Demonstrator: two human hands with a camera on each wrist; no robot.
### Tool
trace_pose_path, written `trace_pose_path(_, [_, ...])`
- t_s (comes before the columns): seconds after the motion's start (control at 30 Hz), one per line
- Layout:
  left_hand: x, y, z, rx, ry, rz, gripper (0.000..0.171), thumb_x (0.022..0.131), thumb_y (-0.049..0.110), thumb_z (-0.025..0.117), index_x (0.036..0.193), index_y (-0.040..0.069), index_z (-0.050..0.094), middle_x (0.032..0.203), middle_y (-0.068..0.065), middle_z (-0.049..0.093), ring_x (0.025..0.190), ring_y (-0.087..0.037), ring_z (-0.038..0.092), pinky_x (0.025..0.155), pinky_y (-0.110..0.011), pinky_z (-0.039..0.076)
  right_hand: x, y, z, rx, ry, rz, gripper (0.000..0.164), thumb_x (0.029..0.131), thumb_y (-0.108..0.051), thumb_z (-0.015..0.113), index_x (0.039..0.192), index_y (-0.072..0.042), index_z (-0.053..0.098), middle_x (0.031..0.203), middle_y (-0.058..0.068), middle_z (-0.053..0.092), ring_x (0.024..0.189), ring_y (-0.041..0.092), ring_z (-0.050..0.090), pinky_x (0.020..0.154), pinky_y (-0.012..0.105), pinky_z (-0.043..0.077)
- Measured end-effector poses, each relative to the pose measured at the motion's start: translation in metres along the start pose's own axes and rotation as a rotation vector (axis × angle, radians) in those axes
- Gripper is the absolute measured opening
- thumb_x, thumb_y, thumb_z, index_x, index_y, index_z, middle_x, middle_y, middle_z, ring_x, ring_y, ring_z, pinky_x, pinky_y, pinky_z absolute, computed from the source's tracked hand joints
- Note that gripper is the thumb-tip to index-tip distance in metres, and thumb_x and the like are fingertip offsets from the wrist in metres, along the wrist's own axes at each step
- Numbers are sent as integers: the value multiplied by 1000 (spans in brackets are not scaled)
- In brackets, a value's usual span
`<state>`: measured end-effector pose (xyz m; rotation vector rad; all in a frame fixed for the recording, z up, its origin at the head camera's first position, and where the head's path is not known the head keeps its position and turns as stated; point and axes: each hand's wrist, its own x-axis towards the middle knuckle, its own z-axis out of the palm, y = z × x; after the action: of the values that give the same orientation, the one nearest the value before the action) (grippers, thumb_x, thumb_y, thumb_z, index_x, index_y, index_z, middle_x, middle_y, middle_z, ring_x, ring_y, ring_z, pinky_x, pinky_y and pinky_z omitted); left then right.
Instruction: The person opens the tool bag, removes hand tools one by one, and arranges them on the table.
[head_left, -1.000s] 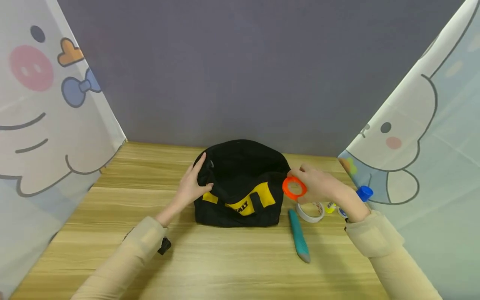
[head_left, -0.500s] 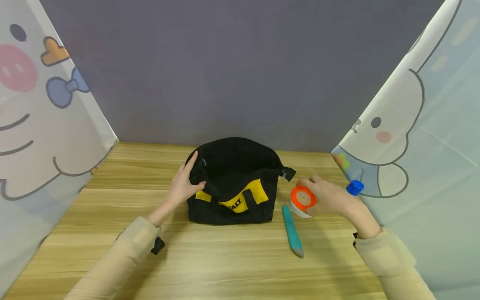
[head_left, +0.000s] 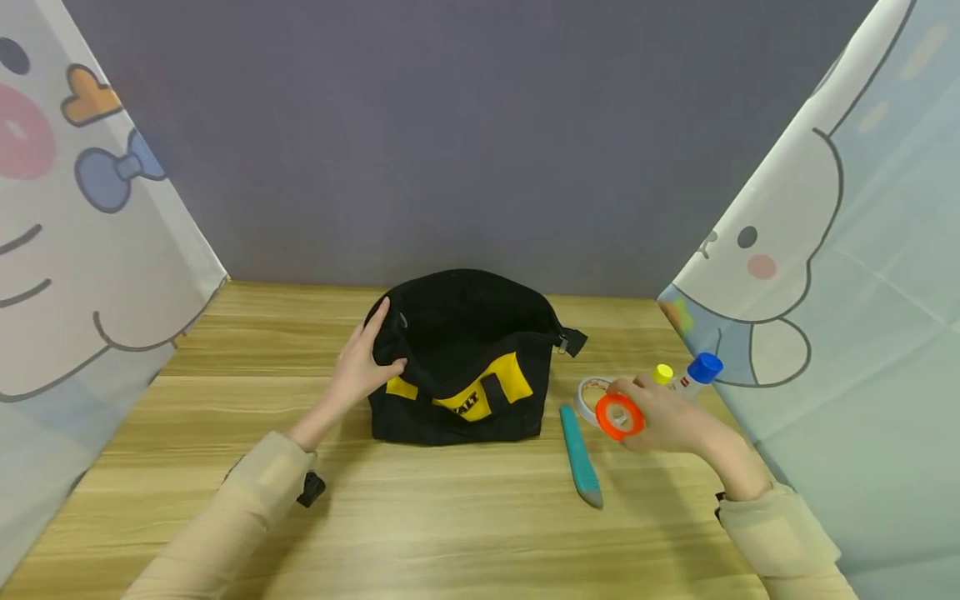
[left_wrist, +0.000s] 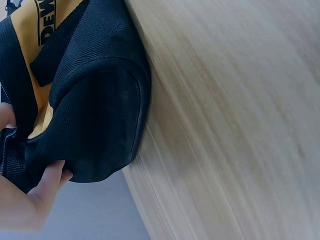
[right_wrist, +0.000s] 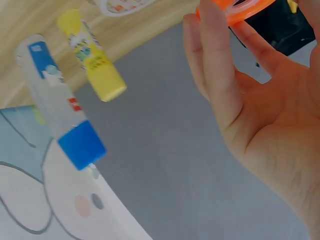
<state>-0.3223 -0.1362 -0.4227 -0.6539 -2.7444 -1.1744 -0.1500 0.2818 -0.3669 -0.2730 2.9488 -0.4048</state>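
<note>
A black and yellow tool bag (head_left: 465, 400) stands on the table with its mouth spread wide. My left hand (head_left: 358, 367) holds the bag's left end, thumb at the front and fingers at the back; the left wrist view shows the zippered edge between them. On the right, my right hand (head_left: 667, 415) grips a bright orange ring-shaped roll of tape (head_left: 602, 414) by its side, in front of a white tape roll (head_left: 582, 402). A teal utility knife (head_left: 579, 457) lies between the bag and this hand.
Behind the right hand stand a yellow glue stick (right_wrist: 95, 57) and a white tube with a blue cap (right_wrist: 82, 145). A grey wall (head_left: 450, 150) rises behind the wooden table (head_left: 420, 533). Cartoon-printed cloth (head_left: 780, 250) hangs at both sides.
My right hand has carried the orange tape roll away from the bag's right edge, rightward and nearer, past the white roll. The left hand keeps its hold. The head view has shifted slightly.
</note>
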Motion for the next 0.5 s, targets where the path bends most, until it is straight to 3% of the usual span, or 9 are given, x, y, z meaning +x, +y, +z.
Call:
trace_pose_path(0.27, [2,-1,1,5,7,14,103,85,16,75,161,30,7,162,-29,18,140,-58,30,103,-76,33,-6,18,18,-10,19,33,63,67,-23,86,123,-10,58,107,16,59,80,21,59,66,40,53])
trace_pose_path(0.5, [3,-1,0,6,2,15,103,85,16,74,161,30,6,162,-29,19,142,-59,25,103,-80,28,-9,34,36,65,-34,101,68,65,-19,86,126,-8,57,112,20,57,84,23,60,68,40,53])
